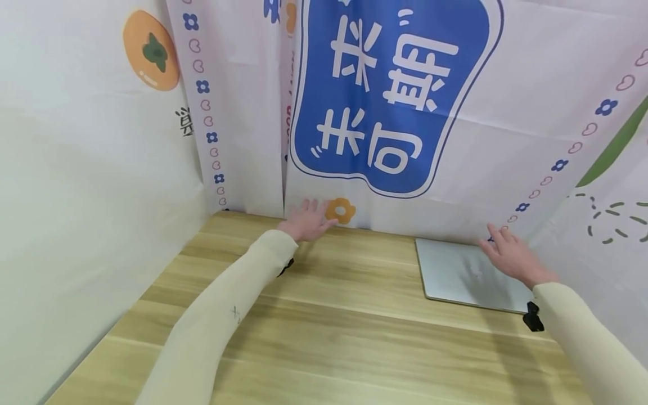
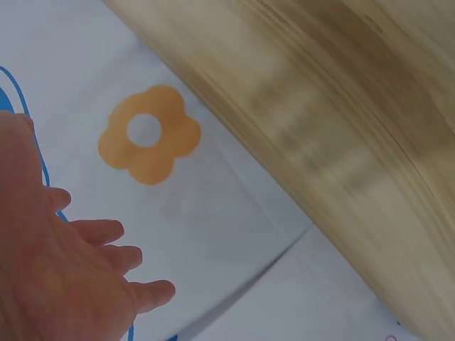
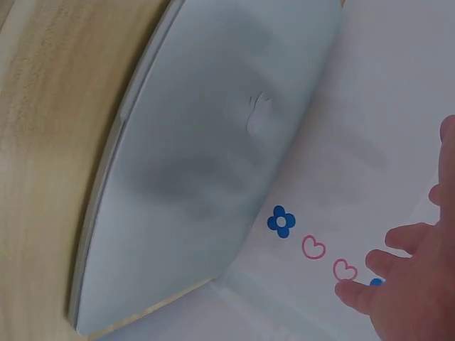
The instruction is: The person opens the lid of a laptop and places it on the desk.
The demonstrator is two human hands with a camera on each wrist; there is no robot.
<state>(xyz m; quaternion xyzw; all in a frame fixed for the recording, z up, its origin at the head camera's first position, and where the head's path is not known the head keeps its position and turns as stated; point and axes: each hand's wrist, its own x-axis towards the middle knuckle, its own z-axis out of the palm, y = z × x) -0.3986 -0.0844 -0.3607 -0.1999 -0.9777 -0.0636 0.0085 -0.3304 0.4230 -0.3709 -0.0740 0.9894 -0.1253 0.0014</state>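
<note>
A closed silver laptop (image 1: 445, 275) lies flat at the back right of the wooden table (image 1: 324, 349), its lid logo showing in the right wrist view. Above it hovers my right hand (image 1: 513, 256), fingers extended, holding nothing; its shadow falls on the lid. My left hand (image 1: 307, 220) reaches to the table's back edge, beside an orange flower print (image 1: 346, 211) on the hanging sheet. In the left wrist view the left hand (image 2: 71, 263) has spread fingers and holds nothing. Whether it touches the sheet I cannot tell.
White printed sheets hang around the table: a back sheet (image 1: 506, 112) with a blue lettered panel (image 1: 374, 84), a left sheet (image 1: 91, 157) with an orange fruit print (image 1: 151, 50), and a right sheet (image 1: 617, 259). A slit parts the back sheet near the left hand.
</note>
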